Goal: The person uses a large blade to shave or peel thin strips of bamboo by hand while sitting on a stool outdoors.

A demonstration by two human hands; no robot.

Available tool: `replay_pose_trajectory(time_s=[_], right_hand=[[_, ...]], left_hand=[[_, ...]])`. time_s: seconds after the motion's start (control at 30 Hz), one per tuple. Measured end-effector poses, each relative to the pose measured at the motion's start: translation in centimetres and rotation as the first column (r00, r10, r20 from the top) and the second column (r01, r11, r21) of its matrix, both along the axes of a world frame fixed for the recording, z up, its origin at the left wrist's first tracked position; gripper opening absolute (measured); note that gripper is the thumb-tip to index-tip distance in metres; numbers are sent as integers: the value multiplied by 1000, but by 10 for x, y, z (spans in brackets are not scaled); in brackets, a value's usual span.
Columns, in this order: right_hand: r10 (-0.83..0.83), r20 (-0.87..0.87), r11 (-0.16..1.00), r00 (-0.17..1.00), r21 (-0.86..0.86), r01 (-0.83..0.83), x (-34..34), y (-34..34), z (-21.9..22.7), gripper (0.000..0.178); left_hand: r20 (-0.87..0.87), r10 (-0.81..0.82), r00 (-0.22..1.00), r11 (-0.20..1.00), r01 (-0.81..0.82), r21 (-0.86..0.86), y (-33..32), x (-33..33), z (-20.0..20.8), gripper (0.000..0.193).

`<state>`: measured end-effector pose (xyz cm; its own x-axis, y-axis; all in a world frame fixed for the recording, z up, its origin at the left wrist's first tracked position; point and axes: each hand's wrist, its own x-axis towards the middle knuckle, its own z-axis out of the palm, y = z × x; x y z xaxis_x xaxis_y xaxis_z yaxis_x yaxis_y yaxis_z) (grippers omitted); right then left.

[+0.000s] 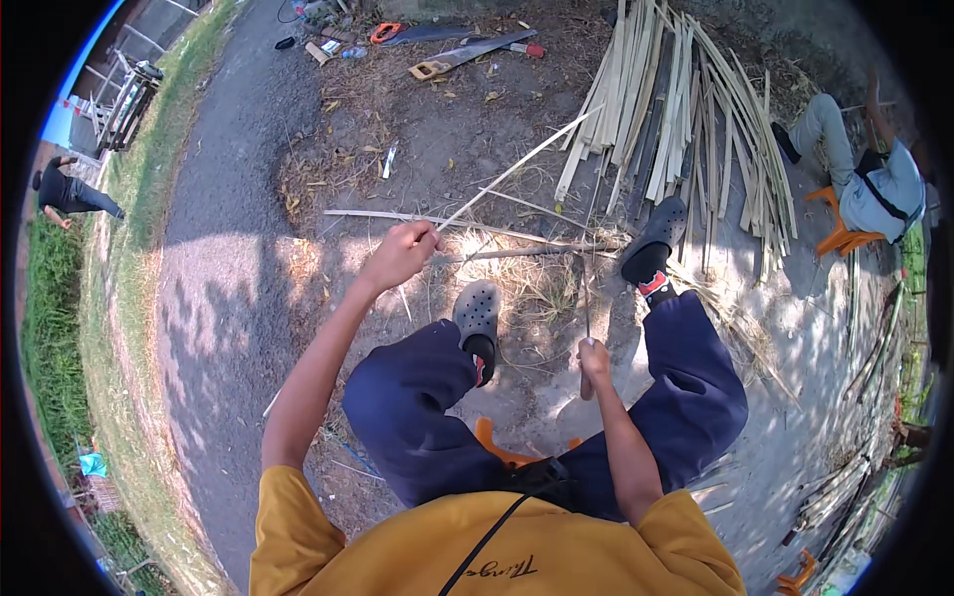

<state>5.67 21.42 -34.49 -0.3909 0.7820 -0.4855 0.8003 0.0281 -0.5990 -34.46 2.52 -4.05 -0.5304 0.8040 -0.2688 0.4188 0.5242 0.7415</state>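
Note:
My left hand (397,254) is closed around the near end of a thin pale bamboo strip (517,169), which slants up and right toward the bamboo pile. In my right hand (593,360) is the wooden handle of a long, narrow-bladed knife (587,298). Its blade points away from me, between my feet, and its far end lies near a dark stick (517,253) on the ground. Another pale bamboo strip (378,214) lies crosswise beyond my left hand. Whether the blade touches a strip, I cannot tell.
A large pile of split bamboo strips (686,109) lies ahead right. Two handsaws, one with a wooden handle (432,70), one with an orange handle (386,33), lie at the far side. One person (879,189) sits at right; another (75,189) is at far left.

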Motion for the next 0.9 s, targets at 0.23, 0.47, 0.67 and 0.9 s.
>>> replay_pose_trajectory(time_s=[0.23, 0.47, 0.67, 0.9], right_hand=[[-294, -350, 941, 889, -269, 206, -23, 33, 152, 69], [59, -886, 996, 460, 23, -84, 2, 63, 363, 35], [157, -889, 987, 430, 127, -98, 34, 65, 452, 39], [529, -138, 643, 837, 709, -289, 80, 38, 452, 53]], left_hand=[[-96, 54, 994, 973, -30, 229, -12, 62, 130, 30], [552, -49, 832, 926, -169, 338, -15, 139, 176, 28], [824, -52, 565, 890, -348, 295, 14, 215, 140, 32], [869, -197, 454, 861, -344, 375, 28, 265, 72, 34]])
